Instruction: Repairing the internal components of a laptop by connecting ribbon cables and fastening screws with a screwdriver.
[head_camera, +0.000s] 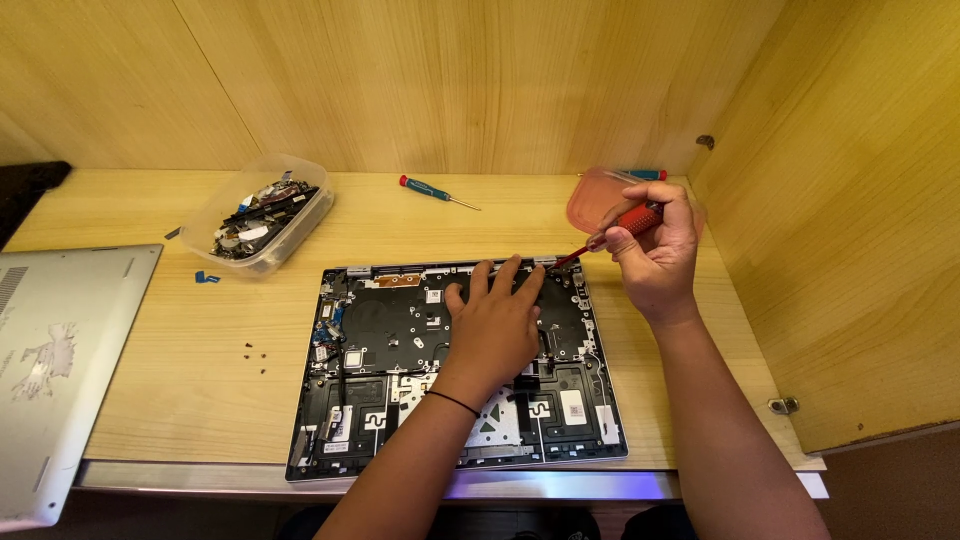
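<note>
An opened laptop base (380, 330) lies on the wooden desk, its dark inner frame and small boards exposed. My left hand (495, 320) rests flat on the upper middle of it, fingers spread. My right hand (655, 250) grips a red-handled screwdriver (612, 232), whose tip touches the laptop's top right corner near the hinge.
A clear plastic tub (262, 212) of small parts stands at the back left. A silver laptop cover (60, 350) lies at the left edge. A second red and blue screwdriver (437, 192) lies at the back. A pinkish lid (595, 195) sits behind my right hand. Loose screws (256, 350) dot the desk.
</note>
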